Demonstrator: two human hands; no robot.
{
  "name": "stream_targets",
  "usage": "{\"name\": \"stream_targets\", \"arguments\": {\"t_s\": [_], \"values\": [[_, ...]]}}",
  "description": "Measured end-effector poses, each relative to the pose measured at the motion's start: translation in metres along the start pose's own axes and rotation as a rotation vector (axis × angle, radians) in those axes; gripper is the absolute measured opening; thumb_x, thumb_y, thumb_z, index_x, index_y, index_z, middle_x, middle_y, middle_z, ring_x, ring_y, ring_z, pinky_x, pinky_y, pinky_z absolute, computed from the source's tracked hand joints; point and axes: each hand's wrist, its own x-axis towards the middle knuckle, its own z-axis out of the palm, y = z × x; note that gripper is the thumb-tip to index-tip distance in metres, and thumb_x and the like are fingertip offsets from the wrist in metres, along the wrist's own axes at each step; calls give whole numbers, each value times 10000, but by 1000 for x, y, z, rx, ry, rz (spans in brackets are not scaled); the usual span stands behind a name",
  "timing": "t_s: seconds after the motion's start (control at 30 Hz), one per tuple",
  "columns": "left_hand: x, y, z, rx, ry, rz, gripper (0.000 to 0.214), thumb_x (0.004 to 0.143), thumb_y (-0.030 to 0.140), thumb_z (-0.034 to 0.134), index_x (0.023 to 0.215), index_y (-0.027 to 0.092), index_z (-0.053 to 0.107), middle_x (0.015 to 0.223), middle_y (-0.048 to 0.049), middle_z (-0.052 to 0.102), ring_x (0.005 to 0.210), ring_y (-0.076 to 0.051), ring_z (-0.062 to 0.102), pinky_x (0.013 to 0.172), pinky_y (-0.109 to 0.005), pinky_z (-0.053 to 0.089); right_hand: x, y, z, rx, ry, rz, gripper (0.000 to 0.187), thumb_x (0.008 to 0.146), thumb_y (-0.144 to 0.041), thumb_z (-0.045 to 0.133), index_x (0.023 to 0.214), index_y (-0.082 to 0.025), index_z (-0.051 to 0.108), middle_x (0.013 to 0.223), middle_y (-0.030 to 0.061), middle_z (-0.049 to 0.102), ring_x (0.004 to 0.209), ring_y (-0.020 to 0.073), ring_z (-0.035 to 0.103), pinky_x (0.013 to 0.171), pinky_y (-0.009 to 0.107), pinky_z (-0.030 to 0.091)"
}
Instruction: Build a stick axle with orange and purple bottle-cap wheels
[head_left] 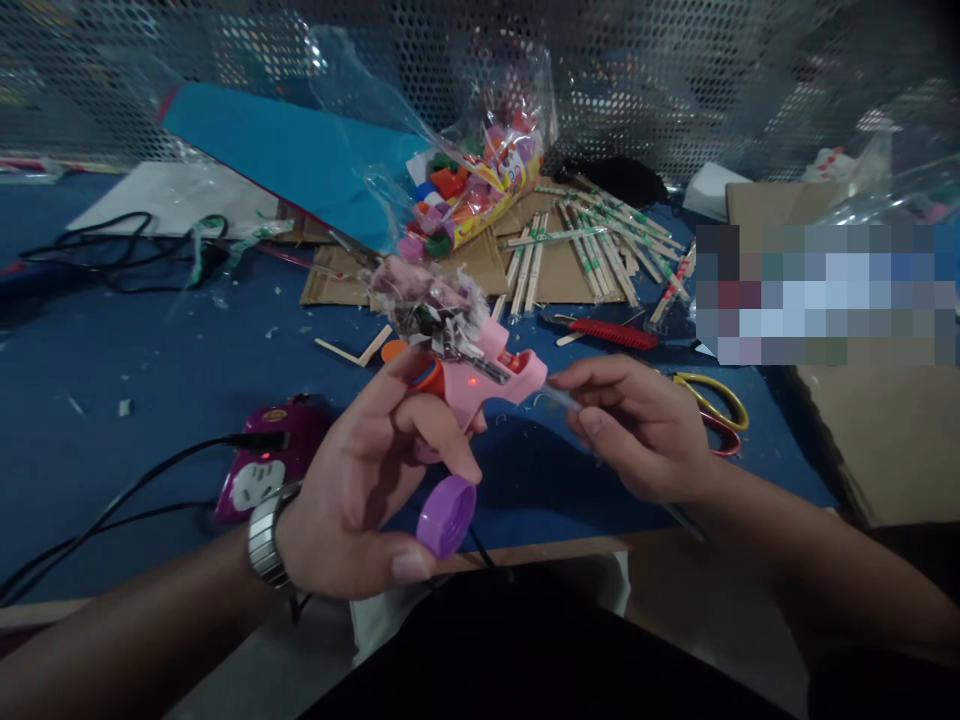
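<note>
Left hand (360, 500) holds pink glue gun (495, 375) and purple cap (448, 515). Right hand (637, 430), its grip narrow, pinches a glue stick (561, 397) at the gun's 3 o'clock. This looks like loading, which calls for straight alignment.

L hand (367, 490) palm-up, fingers (439, 440) curled in firm grip; R hand (637, 430) w/ fingertips (592, 422) pinched

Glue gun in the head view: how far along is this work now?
Done: the glue gun shows a red light, so it seems switched on. In hand: the left hand grips the gun and a purple cap; the right hand holds a clear stick at its rear. Left: the cap looks bare, and coloured caps sit in the bag.
</note>
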Motion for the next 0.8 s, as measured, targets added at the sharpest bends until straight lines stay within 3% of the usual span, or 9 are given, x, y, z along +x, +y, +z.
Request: {"name": "stream_targets", "arguments": {"t_s": [0.17,0.27,0.5,0.67,0.73,0.8], "values": [[-2,-5,1,21,25,5,1051,768,421,1021,1678,305,509,990,-1,725,1091,-218,658,1174,-425,499,-2,-2,5,40,1,17,306,1139,-371,615,1403,-246,705,719,-13,632,565,150,561,515,282,442],[-1,-5,1,-1,21,-13,1050,771,382,1008,1682,258,501,999,-11,727,1122,-222,647,1154,-405,496,-2,-1,6,53,4,12,299,1141,-345,621,1411,-251,709,735,-12,635,567,142,560,515,278,427],[2,-4,2,-28,30,-10,1037,768,397,1007,1675,278,519,948,5,696,1057,-219,632,1102,-409,496,0,3,7,78,15,1,301,1139,-355,625,1398,-239,722,766,-4,647,586,146,564,528,283,440],[4,-3,0,-47,-5,-16,953,823,370,969,1663,305,523,971,9,684,1080,-213,620,1071,-383,502,4,2,4,-117,50,-97,253,1110,-286,640,1313,-245,786,829,34,741,603,153,595,566,306,467],[6,-3,-1,-44,-25,2,939,833,340,948,1668,294,519,984,0,688,1085,-213,616,1074,-384,501,7,1,4,-33,38,-57,247,1102,-282,656,1309,-240,784,854,28,742,626,143,599,574,288,473],[8,-4,-4,-31,-38,16,948,821,345,949,1669,316,526,978,-3,691,1067,-216,621,1081,-398,505,9,1,5,223,-16,80,254,1119,-309,636,1331,-233,752,787,-13,670,598,124,555,533,251,445]]}}
